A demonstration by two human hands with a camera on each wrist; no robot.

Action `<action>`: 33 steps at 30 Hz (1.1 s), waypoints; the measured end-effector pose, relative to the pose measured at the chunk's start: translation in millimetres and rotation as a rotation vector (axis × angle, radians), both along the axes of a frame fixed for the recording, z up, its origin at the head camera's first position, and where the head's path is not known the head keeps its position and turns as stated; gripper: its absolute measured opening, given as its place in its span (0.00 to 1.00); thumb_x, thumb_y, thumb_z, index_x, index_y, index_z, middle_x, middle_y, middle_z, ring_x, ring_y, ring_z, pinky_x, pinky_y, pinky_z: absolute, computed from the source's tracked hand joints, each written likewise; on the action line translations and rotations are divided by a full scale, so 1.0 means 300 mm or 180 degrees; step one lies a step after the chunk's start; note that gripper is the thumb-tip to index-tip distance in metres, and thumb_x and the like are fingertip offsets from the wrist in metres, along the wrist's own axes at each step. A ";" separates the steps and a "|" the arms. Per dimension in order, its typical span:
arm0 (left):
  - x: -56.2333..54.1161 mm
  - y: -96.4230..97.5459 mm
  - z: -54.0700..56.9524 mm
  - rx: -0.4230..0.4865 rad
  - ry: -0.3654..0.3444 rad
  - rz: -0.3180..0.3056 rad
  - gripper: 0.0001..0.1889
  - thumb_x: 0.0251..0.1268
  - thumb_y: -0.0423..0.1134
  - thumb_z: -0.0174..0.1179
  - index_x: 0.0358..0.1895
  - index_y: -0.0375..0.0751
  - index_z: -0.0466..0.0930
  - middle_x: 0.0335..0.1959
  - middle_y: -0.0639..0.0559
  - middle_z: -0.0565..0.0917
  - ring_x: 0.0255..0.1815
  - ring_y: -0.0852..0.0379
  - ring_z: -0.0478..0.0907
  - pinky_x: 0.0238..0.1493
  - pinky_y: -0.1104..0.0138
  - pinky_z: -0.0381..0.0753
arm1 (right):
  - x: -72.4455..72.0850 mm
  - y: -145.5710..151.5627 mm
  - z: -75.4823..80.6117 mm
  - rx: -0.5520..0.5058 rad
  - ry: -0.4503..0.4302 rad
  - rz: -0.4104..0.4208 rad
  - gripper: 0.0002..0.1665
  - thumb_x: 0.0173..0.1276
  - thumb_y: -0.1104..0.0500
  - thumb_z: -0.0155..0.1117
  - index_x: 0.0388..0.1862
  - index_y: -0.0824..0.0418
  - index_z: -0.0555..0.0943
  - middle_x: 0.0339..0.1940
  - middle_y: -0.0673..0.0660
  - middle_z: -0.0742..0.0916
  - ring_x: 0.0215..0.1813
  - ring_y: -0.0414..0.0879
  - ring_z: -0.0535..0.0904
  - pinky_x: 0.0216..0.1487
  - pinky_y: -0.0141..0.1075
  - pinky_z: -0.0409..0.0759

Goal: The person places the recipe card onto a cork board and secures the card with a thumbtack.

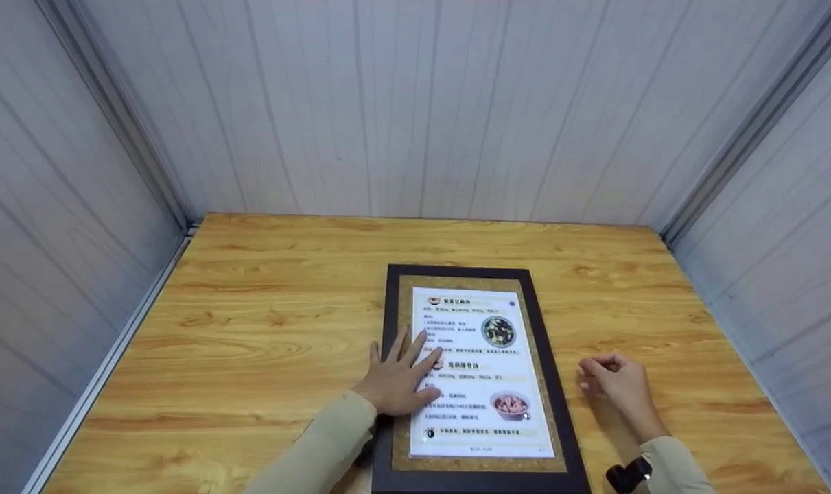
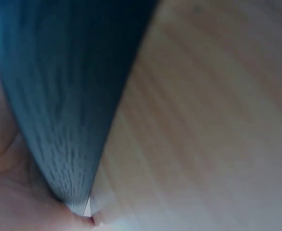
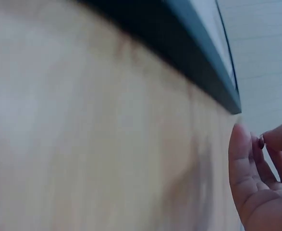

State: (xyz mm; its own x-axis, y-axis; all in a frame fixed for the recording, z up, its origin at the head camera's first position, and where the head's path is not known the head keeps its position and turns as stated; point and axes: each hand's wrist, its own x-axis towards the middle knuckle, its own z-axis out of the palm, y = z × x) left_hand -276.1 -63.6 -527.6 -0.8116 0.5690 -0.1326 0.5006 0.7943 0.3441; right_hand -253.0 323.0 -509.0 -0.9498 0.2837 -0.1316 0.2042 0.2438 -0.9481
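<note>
A dark-framed cork board (image 1: 405, 439) lies on the wooden table with a white recipe sheet (image 1: 466, 412) on it. The sheet has text and two dish pictures. Small round pins show on it: a blue pin (image 1: 512, 303) at top right and dark ones at lower right and lower left. My left hand (image 1: 400, 384) rests flat, fingers spread, across the board's left frame and the sheet. To the board's right, my right hand (image 1: 617, 384) is held above the table, thumb and fingertips pinching a small dark shiny pin-like piece (image 3: 262, 141), mostly hidden.
The wood-grain table (image 1: 271, 295) extends around the board on both sides and behind it. Pale panel walls (image 1: 415, 110) close in the back, left and right. A dark wrist device (image 1: 628, 475) sits at the right sleeve.
</note>
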 end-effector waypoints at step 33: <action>0.009 -0.022 0.021 -0.0139 -0.0165 0.0082 0.39 0.71 0.69 0.40 0.81 0.60 0.48 0.82 0.48 0.40 0.79 0.38 0.30 0.65 0.28 0.34 | -0.326 -0.472 0.080 0.0046 0.0325 0.1107 0.13 0.75 0.68 0.57 0.49 0.78 0.82 0.31 0.64 0.82 0.25 0.45 0.79 0.28 0.32 0.81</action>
